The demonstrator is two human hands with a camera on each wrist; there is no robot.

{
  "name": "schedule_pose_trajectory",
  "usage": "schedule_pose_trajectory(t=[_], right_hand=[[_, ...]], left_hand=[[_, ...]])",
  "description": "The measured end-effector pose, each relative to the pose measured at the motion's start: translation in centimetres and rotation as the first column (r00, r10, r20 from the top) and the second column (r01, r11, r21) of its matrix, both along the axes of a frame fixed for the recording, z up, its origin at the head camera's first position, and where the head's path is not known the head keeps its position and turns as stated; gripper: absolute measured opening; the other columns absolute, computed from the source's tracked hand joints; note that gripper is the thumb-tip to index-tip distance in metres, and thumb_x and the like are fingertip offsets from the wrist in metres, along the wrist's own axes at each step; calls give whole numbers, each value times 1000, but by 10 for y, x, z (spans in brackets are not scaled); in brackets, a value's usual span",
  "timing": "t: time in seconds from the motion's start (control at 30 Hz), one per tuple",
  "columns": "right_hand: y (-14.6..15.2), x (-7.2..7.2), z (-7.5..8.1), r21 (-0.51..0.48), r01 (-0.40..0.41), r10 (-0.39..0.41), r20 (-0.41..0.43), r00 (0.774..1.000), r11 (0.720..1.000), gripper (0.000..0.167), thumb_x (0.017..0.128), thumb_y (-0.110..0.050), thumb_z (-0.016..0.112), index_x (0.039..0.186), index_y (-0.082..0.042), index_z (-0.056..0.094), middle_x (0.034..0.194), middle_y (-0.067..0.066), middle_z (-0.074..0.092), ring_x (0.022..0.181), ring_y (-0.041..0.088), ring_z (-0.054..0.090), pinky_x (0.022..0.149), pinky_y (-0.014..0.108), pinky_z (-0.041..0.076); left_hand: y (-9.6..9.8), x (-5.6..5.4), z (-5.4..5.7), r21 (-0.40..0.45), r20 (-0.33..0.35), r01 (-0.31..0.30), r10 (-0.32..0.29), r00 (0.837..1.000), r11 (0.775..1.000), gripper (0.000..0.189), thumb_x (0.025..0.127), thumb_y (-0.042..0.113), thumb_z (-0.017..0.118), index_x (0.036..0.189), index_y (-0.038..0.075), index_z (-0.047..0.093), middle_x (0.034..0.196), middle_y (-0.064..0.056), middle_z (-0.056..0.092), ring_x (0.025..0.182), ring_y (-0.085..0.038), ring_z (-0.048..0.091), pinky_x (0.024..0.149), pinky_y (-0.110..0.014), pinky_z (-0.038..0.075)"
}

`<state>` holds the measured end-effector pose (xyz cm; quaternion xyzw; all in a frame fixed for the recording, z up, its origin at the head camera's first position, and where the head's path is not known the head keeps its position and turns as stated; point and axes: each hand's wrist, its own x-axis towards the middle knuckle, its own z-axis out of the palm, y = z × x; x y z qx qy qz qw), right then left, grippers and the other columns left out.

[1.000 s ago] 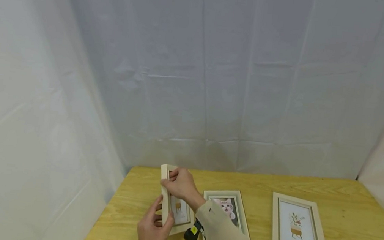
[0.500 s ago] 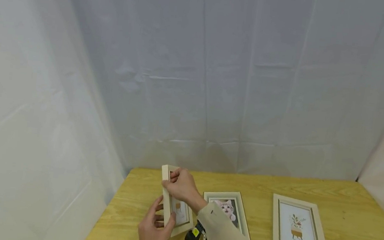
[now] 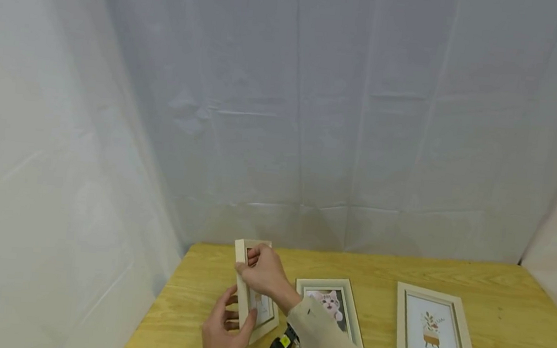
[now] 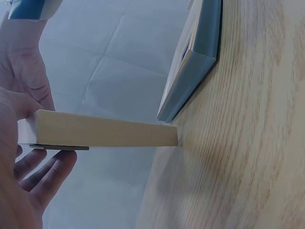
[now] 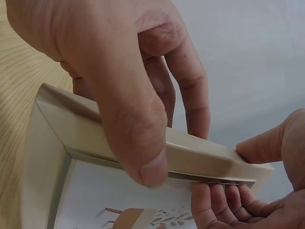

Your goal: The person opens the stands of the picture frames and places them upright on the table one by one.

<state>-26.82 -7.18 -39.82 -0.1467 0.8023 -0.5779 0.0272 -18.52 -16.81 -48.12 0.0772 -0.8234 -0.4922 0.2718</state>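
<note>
A cream picture frame (image 3: 241,289) with a plant drawing is held tilted up at the table's left. My left hand (image 3: 226,327) grips its lower left side, thumb on the front, fingers behind. Higher up, my right hand (image 3: 269,275) pinches the same side. In the right wrist view, the right hand (image 5: 267,200) has its thumb on the outer edge and its fingertips at the inner edge; the left thumb (image 5: 143,148) lies over the front. Edge-on in the left wrist view, the frame (image 4: 105,131) appears to meet the table at its far end.
Beside the held frame lies a pale greenish frame (image 3: 356,319) with a kitten picture, partly covered by the right forearm. Another cream frame (image 3: 401,323) with a plant drawing lies farther right. The wooden table (image 3: 374,268) is bounded by white sheeting (image 3: 260,156) behind and at the sides.
The held frame has turned slightly, so less of its picture shows. Both hands keep their hold in nearly the same place. The two frames on the table have not been moved.
</note>
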Motion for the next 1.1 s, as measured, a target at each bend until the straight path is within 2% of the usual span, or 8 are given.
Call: schedule_pose_trajectory(t=[0.2,0.5,0.63,0.73,0.87,0.97,1.1], right_hand=[[1,2,0,4,-11,11,-17,1000,1000,26,93,-22,71,109,-5,60,100,9,63,84,18,61,68,33,56],[2,6,-1,14,-22,23,-96,995,1000,26,93,-20,71,109,-4,59,98,9,62,83,17,58,70,33,52],[3,8,-3,16,-25,27,-113,993,1000,24,94,-19,71,108,-5,58,97,8,61,82,16,57,69,32,50],[5,9,-5,16,-38,39,-115,993,999,23,95,-20,70,108,-6,58,98,8,60,83,16,56,69,31,50],[8,11,-6,12,-60,61,-122,991,998,23,96,-22,68,108,-7,57,99,8,60,82,15,56,68,30,49],[9,12,-8,5,-73,73,-140,987,997,22,96,-21,68,108,-7,57,98,8,60,80,14,55,66,28,48],[10,13,-10,-9,-81,78,-157,985,997,20,96,-19,68,106,-7,57,95,8,60,78,14,55,66,27,48]], left_hand=[[-1,-1,0,73,21,28,-29,999,997,54,83,9,82,133,14,61,108,-10,70,74,-8,70,62,-20,58],[-5,-5,-6,155,27,100,-105,994,983,47,86,14,81,130,15,63,113,-11,69,82,-10,69,67,-21,59],[-7,-5,-7,157,38,108,-115,993,982,38,94,19,73,130,13,63,114,-10,70,84,-6,68,69,-22,59],[-9,-3,-9,147,21,118,-122,992,982,30,103,24,60,130,12,64,114,-11,72,84,-5,68,69,-24,58],[-13,-3,-11,164,29,155,-162,986,974,39,110,33,43,133,9,62,120,-15,71,88,-4,69,71,-25,59],[-16,-5,-12,188,62,183,-197,978,965,44,110,37,41,135,7,61,122,-17,70,91,-4,69,72,-24,59],[-20,-8,-15,240,102,220,-250,963,946,41,108,35,46,135,6,60,121,-17,68,92,-6,68,75,-24,59]])
